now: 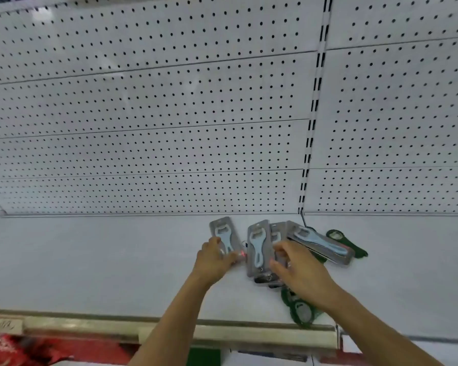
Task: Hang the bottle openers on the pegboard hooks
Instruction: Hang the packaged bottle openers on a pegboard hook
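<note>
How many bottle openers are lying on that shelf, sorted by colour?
Light blue openers in clear packs: 4 that show plainly; more may lie beneath the pile.
Dark green openers: at least 2, one far right, one near the right wrist.
Total: at least 6.

A white shelf (90, 260) with a pale price-strip front edge (222, 332) runs along the foot of the white perforated back panels (143, 101), which are split by a slotted upright (315, 96), with red packaging (8, 344) below at left.
</note>
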{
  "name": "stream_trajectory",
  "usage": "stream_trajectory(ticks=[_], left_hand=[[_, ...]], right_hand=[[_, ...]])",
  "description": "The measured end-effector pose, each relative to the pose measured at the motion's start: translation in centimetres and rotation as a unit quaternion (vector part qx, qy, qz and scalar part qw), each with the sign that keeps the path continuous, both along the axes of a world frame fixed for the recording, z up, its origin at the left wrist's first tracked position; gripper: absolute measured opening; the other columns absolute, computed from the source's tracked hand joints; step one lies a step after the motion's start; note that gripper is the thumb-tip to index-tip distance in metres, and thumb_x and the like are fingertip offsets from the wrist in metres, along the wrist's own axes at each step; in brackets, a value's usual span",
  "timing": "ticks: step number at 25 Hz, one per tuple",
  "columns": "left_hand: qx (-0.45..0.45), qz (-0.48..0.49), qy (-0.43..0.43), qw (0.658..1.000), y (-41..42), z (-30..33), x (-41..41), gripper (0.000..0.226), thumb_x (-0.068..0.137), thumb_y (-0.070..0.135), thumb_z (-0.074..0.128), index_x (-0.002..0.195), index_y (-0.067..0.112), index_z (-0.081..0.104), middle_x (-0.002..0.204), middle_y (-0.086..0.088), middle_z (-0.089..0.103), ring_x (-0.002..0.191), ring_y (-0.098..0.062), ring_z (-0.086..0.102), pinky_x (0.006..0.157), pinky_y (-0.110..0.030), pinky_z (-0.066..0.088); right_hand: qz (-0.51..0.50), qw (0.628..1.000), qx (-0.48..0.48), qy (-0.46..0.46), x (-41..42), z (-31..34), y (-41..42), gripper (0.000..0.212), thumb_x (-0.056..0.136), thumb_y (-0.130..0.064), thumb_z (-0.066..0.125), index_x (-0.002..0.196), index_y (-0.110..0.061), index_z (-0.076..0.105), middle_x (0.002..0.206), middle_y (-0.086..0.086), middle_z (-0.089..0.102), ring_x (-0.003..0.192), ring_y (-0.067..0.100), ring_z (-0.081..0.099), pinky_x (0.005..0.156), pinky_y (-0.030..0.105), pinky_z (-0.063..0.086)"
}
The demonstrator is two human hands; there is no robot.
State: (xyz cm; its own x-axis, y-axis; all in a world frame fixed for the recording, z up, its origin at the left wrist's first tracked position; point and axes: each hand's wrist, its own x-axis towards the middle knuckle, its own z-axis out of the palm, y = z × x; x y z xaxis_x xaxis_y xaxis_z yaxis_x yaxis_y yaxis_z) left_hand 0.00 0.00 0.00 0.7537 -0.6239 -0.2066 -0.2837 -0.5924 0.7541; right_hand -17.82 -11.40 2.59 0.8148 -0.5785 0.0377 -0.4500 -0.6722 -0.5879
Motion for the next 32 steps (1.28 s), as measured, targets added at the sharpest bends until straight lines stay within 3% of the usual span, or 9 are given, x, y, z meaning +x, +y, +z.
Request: stream_trajectory(ticks=[4, 9, 12, 16, 20, 22, 25, 29, 32], left_hand=[[0.089, 0.025, -0.055, 0.994, -4.2, -1.5, 3.4, 0.076, 0.089, 0.047, 0.056, 0.146, 0.008, 0.023, 0.143, -0.018, 0.041, 0.130, -0.035, 0.038, 0.106, -0.043, 0.035], [0.225, -0.016, -0.150, 0.963, -7.1, -3.9, 5.6, 0.094, 0.085, 0.069, 0.040, 0.150, 0.007, 0.012, 0.151, -0.016, 0.030, 0.140, -0.032, 0.024, 0.110, -0.048, 0.023], [0.251, -0.091, -0.157, 0.951, -7.8, -4.6, 8.6, 0.098, 0.081, 0.070, 0.050, 0.152, 0.014, 0.011, 0.151, -0.014, 0.028, 0.139, -0.032, 0.024, 0.108, -0.048, 0.027], [0.215, -0.145, -0.107, 0.960, -8.2, -3.7, 11.4, 0.107, 0.070, 0.038, 0.076, 0.149, 0.019, 0.008, 0.137, -0.014, 0.034, 0.130, -0.034, 0.030, 0.102, -0.044, 0.040], [0.120, -0.087, -0.014, 0.989, -7.5, -3.2, 12.5, 0.125, 0.066, 0.017, 0.083, 0.151, 0.020, -0.008, 0.131, -0.016, 0.043, 0.117, -0.036, 0.051, 0.094, -0.041, 0.050], [0.026, -0.044, 0.053, 0.997, -6.8, -2.9, 12.7, 0.112, 0.067, 0.013, 0.085, 0.150, 0.017, 0.009, 0.121, -0.011, 0.057, 0.101, -0.028, 0.062, 0.085, -0.039, 0.055], [-0.105, -0.010, 0.124, 0.987, -5.7, -2.2, 11.6, 0.064, 0.069, 0.018, 0.085, 0.123, 0.015, 0.050, 0.108, -0.006, 0.067, 0.085, -0.020, 0.069, 0.073, -0.037, 0.060], [-0.214, -0.005, 0.161, 0.963, -5.7, 0.4, 7.7, 0.038, 0.077, 0.020, 0.079, 0.105, 0.018, 0.055, 0.098, -0.003, 0.070, 0.079, -0.017, 0.072, 0.067, -0.035, 0.061], [-0.246, -0.051, 0.174, 0.952, -7.0, 2.3, 3.0, 0.038, 0.078, 0.018, 0.078, 0.107, 0.019, 0.055, 0.098, -0.001, 0.072, 0.078, -0.014, 0.073, 0.070, -0.036, 0.062]], right_hand=[[-0.068, 0.971, -0.169, 0.152, 5.5, -1.5, -0.7, 0.062, 0.092, -0.059, 0.039, 0.135, -0.013, 0.039, 0.135, 0.009, 0.050, 0.126, 0.026, 0.043, 0.101, 0.039, 0.042], [-0.122, 0.933, -0.161, 0.296, 9.5, -2.8, -1.7, 0.102, 0.074, -0.083, 0.040, 0.141, -0.006, 0.030, 0.143, 0.016, 0.038, 0.133, 0.033, 0.034, 0.105, 0.043, 0.035], [-0.132, 0.927, -0.153, 0.317, 10.8, -2.9, -2.2, 0.094, 0.075, -0.076, 0.050, 0.137, -0.006, 0.034, 0.135, 0.015, 0.040, 0.126, 0.031, 0.038, 0.096, 0.040, 0.043], [-0.150, 0.949, -0.081, 0.265, 12.1, -2.6, -2.7, 0.079, 0.085, -0.050, 0.059, 0.140, -0.003, 0.027, 0.135, 0.017, 0.040, 0.121, 0.031, 0.047, 0.091, 0.037, 0.047], [-0.192, 0.963, 0.015, 0.189, 12.4, -2.6, -3.2, 0.071, 0.083, -0.044, 0.065, 0.134, -0.009, 0.031, 0.130, 0.008, 0.052, 0.109, 0.027, 0.059, 0.087, 0.039, 0.052], [-0.230, 0.960, 0.056, 0.151, 11.7, -2.8, -3.6, 0.055, 0.082, -0.048, 0.063, 0.118, -0.013, 0.040, 0.111, 0.006, 0.061, 0.095, 0.025, 0.064, 0.083, 0.039, 0.054], [-0.271, 0.948, 0.164, 0.027, 9.5, -3.1, -4.1, 0.046, 0.076, -0.034, 0.073, 0.105, -0.015, 0.043, 0.094, 0.003, 0.064, 0.079, 0.020, 0.066, 0.072, 0.039, 0.058], [-0.279, 0.915, 0.241, -0.164, 5.3, -1.4, -3.3, 0.032, 0.079, -0.019, 0.076, 0.103, -0.019, 0.053, 0.092, 0.001, 0.067, 0.073, 0.013, 0.066, 0.051, 0.017, 0.051], [-0.311, 0.891, 0.232, -0.237, 1.3, -0.2, -3.0, 0.015, 0.084, -0.024, 0.071, 0.092, -0.020, 0.059, 0.090, 0.008, 0.070, 0.079, 0.020, 0.070, 0.057, 0.022, 0.055]])
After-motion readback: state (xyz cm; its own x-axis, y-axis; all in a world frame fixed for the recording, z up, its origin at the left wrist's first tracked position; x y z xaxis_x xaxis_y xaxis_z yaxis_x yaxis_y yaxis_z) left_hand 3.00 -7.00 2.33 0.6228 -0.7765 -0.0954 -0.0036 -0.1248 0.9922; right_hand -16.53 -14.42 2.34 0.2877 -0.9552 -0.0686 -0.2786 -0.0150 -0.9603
